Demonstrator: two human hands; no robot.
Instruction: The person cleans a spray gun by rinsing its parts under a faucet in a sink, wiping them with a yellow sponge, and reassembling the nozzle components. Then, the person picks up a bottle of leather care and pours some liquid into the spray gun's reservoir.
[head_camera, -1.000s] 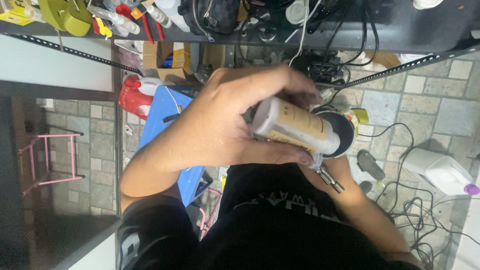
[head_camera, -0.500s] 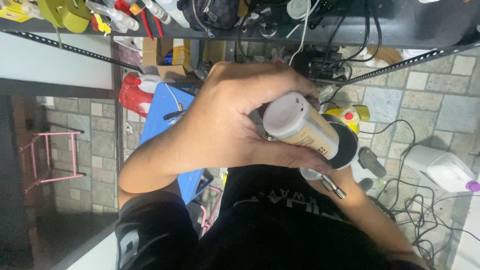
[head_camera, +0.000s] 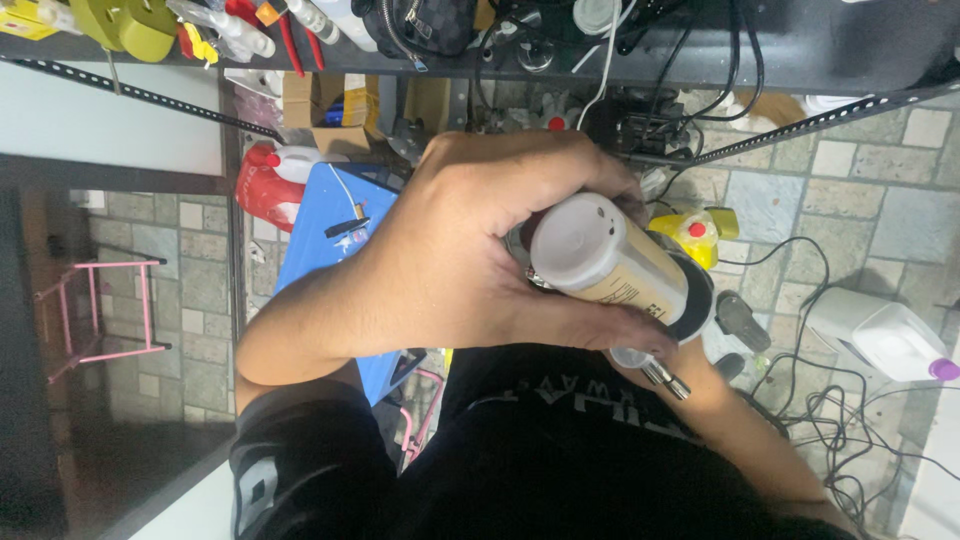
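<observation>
My left hand (head_camera: 450, 270) is wrapped around a beige cylinder (head_camera: 625, 265) with a flat white end cap, thumb below and fingers over the top. The white end tilts up towards me. The cylinder's far end sits in a black round part (head_camera: 700, 305). My right hand (head_camera: 695, 365) is mostly hidden under the cylinder; only its wrist and forearm show at lower right. A small metal piece (head_camera: 662, 375) sticks out beside that hand, and I cannot see whether the fingers grip it.
A dark metal shelf (head_camera: 800, 45) crosses the top, crowded with cables, bottles and tools. Below lie a blue stool (head_camera: 320, 235), a red jug (head_camera: 262, 190), a yellow bottle (head_camera: 695, 235), a white container (head_camera: 880, 335) and tangled black cords (head_camera: 830, 420) on a tiled floor.
My left hand has turned the cylinder so its white end points more towards me and looks rounder. The right arm has stayed under it.
</observation>
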